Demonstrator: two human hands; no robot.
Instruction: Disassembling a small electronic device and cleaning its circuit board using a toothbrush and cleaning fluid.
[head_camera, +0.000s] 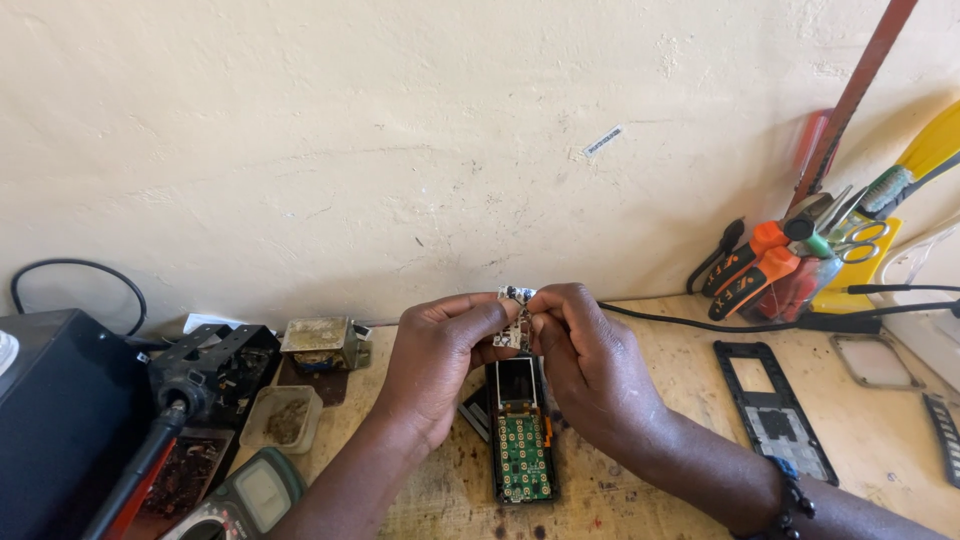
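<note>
Both hands are pinching a small circuit piece (515, 320) just above an opened phone (522, 430) that lies on the wooden bench (660, 420). The left hand (440, 355) and right hand (590, 360) have their fingertips closed on it. I think the piece is being checked or fitted, which needs gentle fingers. A pale wall (400, 130) stands behind, with tools (770, 265) leaning in the corner.
</note>
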